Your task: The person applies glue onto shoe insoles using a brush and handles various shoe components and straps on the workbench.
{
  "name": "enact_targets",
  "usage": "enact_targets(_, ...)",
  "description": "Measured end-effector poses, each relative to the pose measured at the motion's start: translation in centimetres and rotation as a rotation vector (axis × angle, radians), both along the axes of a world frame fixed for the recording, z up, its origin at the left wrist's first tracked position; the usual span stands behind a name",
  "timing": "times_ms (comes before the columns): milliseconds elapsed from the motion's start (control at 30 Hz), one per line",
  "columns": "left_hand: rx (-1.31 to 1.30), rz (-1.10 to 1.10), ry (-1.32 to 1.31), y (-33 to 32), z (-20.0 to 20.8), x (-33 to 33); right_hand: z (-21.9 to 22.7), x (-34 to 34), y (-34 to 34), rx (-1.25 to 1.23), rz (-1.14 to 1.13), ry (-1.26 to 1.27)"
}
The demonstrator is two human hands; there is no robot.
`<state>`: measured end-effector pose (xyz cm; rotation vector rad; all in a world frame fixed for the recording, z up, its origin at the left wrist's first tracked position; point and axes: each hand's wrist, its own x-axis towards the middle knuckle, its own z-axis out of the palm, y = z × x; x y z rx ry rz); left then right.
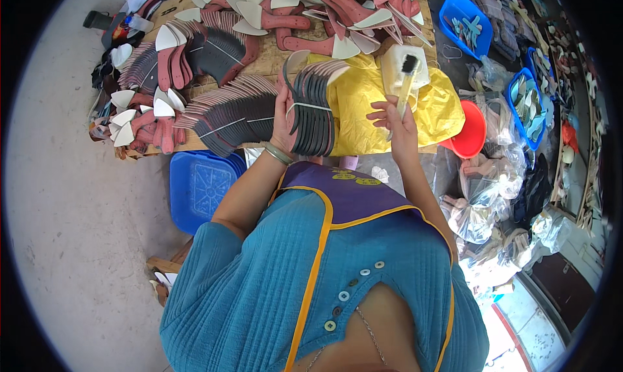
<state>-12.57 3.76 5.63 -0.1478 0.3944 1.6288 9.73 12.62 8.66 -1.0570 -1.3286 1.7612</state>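
Note:
My left hand is closed round the left side of a stack of dark shoe insoles with pink edges, a pale band across it. The stack stands at the front edge of the wooden table, beside a yellow plastic sheet. In my right hand is a brush, its black bristles pointing up and away from me and its pale handle between my fingers. A white tub rests on the sheet just behind the brush. Another fanned row of insoles lies left of my left hand.
Pink insoles with white tips are heaped at the back of the wooden table. A blue basin sits below its front left edge. Off its right end are a red bucket, blue baskets and clear plastic bags.

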Motion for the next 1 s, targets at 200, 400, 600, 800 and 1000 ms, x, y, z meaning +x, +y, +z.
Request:
enact_targets(200, -0.053, -0.074, 0.104, 1.4, 0.7, -0.7, -0.3, -3.5, -0.3, 0.060, 0.179, 0.058)
enact_targets(400, 0.048, 0.021, 0.130, 1.6, 1.1, 1.2, -2.7, -8.8, -0.2, 0.412, 0.255, -0.143)
enact_targets(600, 0.065, 0.117, 0.257, 1.4, 0.5, 1.5, -2.6, -9.2, 0.4, 0.405, 0.325, -0.107)
enact_targets(800, -0.267, 0.066, 0.243, 3.4, -0.2, -0.8, 0.0, -4.8, 0.8, -0.063, 0.298, 0.018)
enact_targets(1000, -0.305, 0.468, 1.196, 6.0, -1.8, -2.8, 1.9, 2.1, 1.9, -0.165, -0.081, -0.140)
